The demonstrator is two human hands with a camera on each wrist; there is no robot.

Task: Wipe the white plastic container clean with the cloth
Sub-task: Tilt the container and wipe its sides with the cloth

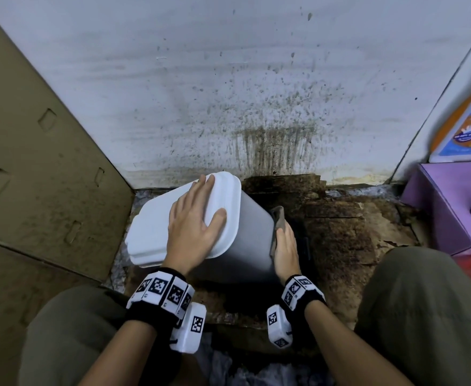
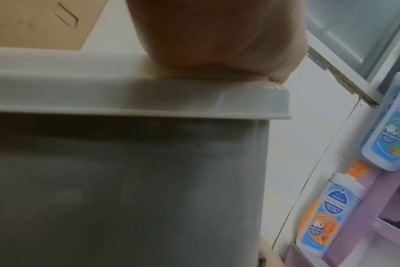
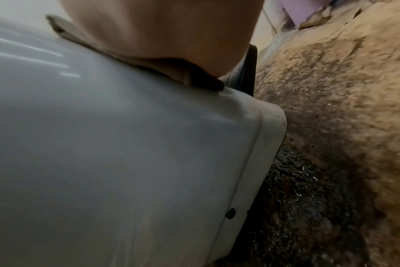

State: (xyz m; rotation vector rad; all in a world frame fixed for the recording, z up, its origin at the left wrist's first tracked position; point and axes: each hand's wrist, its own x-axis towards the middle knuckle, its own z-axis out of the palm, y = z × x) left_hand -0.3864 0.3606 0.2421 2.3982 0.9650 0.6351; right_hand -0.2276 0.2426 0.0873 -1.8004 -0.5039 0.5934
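The white plastic container [image 1: 245, 240], lidded and tilted, stands on the wet floor in the head view. My left hand [image 1: 198, 218] lies flat on its white lid [image 1: 156, 224] with fingers spread, steadying it. The left wrist view has the palm heel [image 2: 217, 36] on the lid edge [image 2: 149, 97]. My right hand [image 1: 285, 243] presses a dark brown cloth [image 1: 279, 218] flat against the container's right side wall. The right wrist view has that cloth [image 3: 135, 61] squeezed between palm and the container wall [image 3: 117, 162]; the fingers are hidden.
A stained white wall [image 1: 228, 93] rises behind. Soggy brown cardboard [image 1: 348, 235] covers the floor to the right. A cardboard box [image 1: 33, 176] stands left, a purple shelf [image 1: 440, 207] with soap bottles [image 2: 327, 216] right. My knees frame the container.
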